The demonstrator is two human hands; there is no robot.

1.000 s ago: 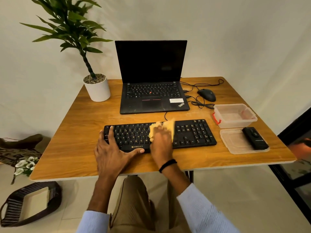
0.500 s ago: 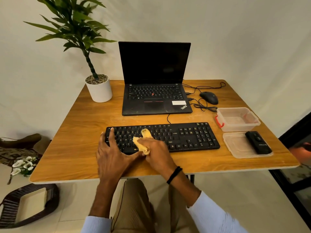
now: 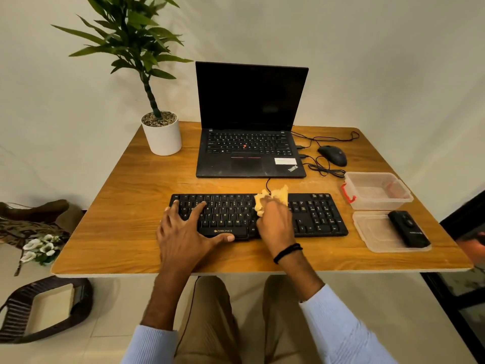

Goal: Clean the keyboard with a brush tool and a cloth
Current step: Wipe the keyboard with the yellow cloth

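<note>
Head view: right hand (image 3: 275,222) bunches yellow cloth (image 3: 271,198) against keyboard (image 3: 315,216) mid-section, cloth poking out past fingertips. Left hand (image 3: 186,232) left of it, fingers spread flat on keys, thumb on front edge.

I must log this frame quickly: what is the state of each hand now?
Left hand: open, fingers spread flat on the keyboard.
Right hand: holds the cloth, pressed on the keys.
</note>
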